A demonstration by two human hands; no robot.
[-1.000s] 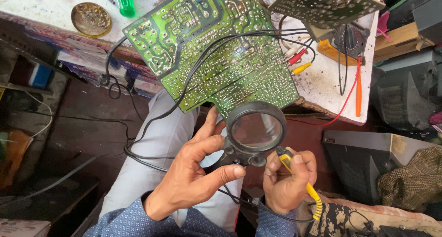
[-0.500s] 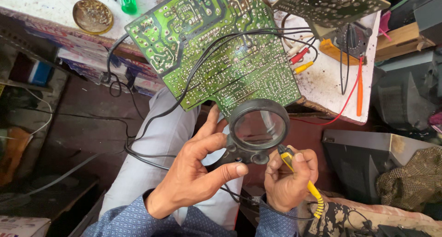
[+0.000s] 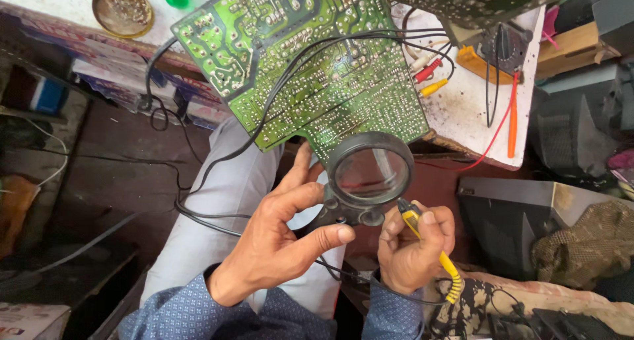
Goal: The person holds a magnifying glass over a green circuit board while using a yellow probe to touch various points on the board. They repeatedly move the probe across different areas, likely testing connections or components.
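Fingers of the left hand are clamped on a magnifier; right hand pinches a yellow probe. The lens is best held steady over the green circuit board.

Cramped repair corner, stuff piled everywhere

White, stained bench runs along the top, its edge worn and patchy. Dark dusty floor on the left with loose cables trailing over it. Grey casing of an old set sits on the right, another dark box just below it, and patterned cloth bunched in the corner. Soft daylight, no harsh shadows.
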